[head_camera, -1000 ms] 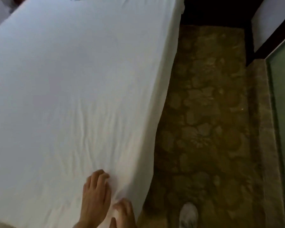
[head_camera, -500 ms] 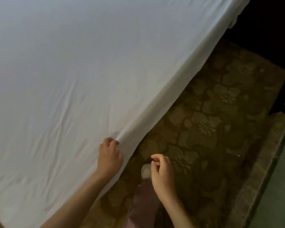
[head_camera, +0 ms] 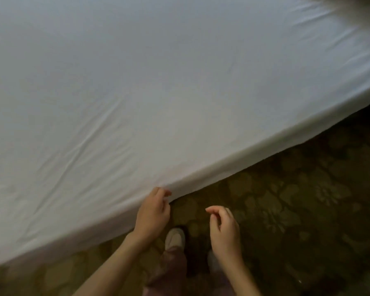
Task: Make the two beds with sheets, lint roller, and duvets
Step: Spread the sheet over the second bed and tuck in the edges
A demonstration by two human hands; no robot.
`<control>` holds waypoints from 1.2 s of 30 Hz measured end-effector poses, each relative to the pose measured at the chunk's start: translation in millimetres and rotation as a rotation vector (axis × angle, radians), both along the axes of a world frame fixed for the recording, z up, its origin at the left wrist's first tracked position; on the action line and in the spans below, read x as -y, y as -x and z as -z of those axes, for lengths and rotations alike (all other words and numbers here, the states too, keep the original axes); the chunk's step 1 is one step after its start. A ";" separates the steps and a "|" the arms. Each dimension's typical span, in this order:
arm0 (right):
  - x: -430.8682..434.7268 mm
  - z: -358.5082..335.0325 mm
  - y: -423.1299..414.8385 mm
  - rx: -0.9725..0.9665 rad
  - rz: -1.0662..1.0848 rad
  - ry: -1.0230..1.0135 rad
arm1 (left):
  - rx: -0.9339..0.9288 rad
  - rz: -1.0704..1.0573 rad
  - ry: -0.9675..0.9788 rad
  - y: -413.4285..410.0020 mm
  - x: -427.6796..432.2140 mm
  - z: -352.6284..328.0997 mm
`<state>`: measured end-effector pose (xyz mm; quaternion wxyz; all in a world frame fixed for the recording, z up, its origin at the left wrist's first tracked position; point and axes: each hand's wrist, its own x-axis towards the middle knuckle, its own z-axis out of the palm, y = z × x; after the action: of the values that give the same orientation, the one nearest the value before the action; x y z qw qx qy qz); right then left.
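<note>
The bed fills the area from 9 o'clock round to 2 o'clock of the person standing at its side, and its edge runs diagonally from 8 o'clock up to 3 o'clock. A white sheet covers the whole visible top of the mattress and hangs over the near side. The fabric lies mostly flat. Shallow creases fan out across it toward 10 o'clock from the point where it is held, and a few more lie near the far corner at 2 o'clock. The left hand is at the bed edge, just to 11 o'clock of the person's feet. Its fingers are curled onto the overhanging fold of the sheet and pinch the fabric there. The right hand is just beside the left, at 3 o'clock of it, clear of the bed and above the floor. Its fingers are loosely curled and hold nothing. Both forearms are bare. Below and between the hands a pale shoe stands on the carpet, with a pinkish trouser leg above it. The carpet is dark olive with a large floral pattern and covers the floor from 3 o'clock to 7 o'clock. A blurred whitish mass sits at the corner at 1 o'clock; what it is cannot be told.
</note>
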<state>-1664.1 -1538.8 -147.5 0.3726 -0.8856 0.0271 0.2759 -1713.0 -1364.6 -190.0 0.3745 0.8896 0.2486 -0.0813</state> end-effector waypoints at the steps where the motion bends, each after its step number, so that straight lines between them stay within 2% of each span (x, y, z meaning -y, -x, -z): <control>1: -2.0 1.5 -6.2 0.014 -0.054 -0.012 | -0.028 -0.054 0.042 6.9 3.1 -0.7; 3: -10.8 1.7 -17.6 0.049 -0.171 -0.055 | -0.086 -0.176 0.104 23.2 6.9 -2.2; 7: -32.1 7.0 -32.7 0.171 -0.430 -0.175 | -0.097 -0.405 0.068 59.9 5.9 6.1; 9: -33.5 13.7 -29.7 0.203 -0.482 -0.198 | -0.123 -0.479 0.069 80.9 8.3 17.3; 14: -24.6 58.1 3.8 0.071 -0.497 -0.173 | -0.164 -0.728 0.204 131.0 27.1 61.3; 19: -32.7 135.1 49.4 -0.244 -0.311 -0.123 | -0.101 -0.899 0.353 183.0 23.6 121.5; 23: -59.1 188.7 66.8 -0.440 -0.134 -0.231 | 0.111 -1.145 0.418 203.4 -8.5 165.9; 27: -101.5 240.3 56.9 -0.504 -0.048 -0.405 | 0.444 -1.448 0.754 188.4 -61.9 202.8; 29: -120.8 270.8 51.1 -0.590 -0.011 -0.457 | 0.553 -1.495 0.831 181.6 -81.8 225.6; 31: -138.9 301.4 48.7 -0.700 0.073 -0.536 | 0.595 -1.550 0.812 178.8 -95.3 251.8; 34: -158.5 332.7 52.0 -0.751 0.179 -0.662 | 0.760 -1.593 0.849 176.9 -101.5 282.6; 36: -164.5 334.8 57.9 -0.800 0.170 -0.749 | 0.824 -1.607 0.846 176.6 -102.3 289.5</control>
<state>-1722.0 -1374.3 -482.3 0.6434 -0.5136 0.1378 0.5507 -1889.6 -1262.3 -479.6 0.6616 0.2092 0.5780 0.4295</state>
